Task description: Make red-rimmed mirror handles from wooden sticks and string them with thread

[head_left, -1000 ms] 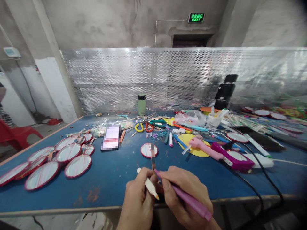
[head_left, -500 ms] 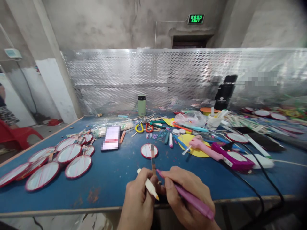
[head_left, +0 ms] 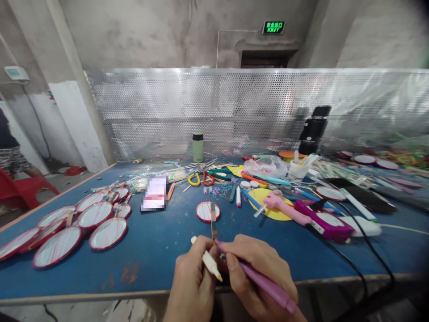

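Note:
My left hand (head_left: pixel 192 273) is closed around the lower end of a flat wooden stick (head_left: pixel 213 221). At the stick's far end is a small round white disc with a red rim (head_left: pixel 205 212). The same hand also grips an uncapped white marker (head_left: pixel 211 264), its orange tip pointing down toward me. My right hand (head_left: pixel 261 273) is closed on a pink-purple marker (head_left: pixel 268 284). That marker's tip meets the stick just beside my left fingers; the exact contact is partly hidden by the fingers.
Several larger red-rimmed discs (head_left: pixel 58 246) overlap at left. Beyond them are a phone (head_left: pixel 154 193) and a green bottle (head_left: pixel 198 148). At right, a pink glue gun (head_left: pixel 284 208), a purple device (head_left: pixel 323 219) and black cables (head_left: pixel 365 243) lie near a cup of markers (head_left: pixel 298 169).
My right hand and the pink-purple marker have shifted slightly left, bringing the tip closer to my left fingers. At far left, a person has moved further into view.

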A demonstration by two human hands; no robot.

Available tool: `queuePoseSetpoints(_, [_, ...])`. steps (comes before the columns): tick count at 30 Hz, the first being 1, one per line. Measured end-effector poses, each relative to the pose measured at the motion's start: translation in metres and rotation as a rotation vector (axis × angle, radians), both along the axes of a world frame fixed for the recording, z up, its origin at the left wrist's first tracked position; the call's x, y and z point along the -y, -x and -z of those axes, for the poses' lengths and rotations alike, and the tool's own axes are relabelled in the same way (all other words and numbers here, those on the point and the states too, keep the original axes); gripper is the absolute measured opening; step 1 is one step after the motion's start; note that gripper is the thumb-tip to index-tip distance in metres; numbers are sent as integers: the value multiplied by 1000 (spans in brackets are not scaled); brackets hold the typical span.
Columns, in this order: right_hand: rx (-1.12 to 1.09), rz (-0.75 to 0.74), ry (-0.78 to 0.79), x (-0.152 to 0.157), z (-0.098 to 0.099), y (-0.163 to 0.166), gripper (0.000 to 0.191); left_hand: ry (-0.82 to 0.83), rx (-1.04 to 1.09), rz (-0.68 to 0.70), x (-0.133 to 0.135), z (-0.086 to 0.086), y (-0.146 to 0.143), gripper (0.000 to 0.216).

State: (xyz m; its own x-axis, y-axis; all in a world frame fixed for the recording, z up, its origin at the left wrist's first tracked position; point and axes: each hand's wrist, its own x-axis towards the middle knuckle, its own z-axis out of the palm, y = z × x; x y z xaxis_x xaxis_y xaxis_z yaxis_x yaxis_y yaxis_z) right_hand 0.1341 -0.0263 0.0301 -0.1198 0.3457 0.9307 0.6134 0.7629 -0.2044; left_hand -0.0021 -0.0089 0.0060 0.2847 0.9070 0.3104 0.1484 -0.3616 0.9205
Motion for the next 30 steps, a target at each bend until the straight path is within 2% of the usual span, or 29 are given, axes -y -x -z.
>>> queuePoseSetpoints(18, [5, 10, -6, 0, -4, 1, 19, 8, -6, 16, -1, 0, 0, 30])
queuePoseSetpoints(30, [-12, 78, -3, 2, -2, -1, 16, 8, -1, 34, -2, 4, 2, 23])
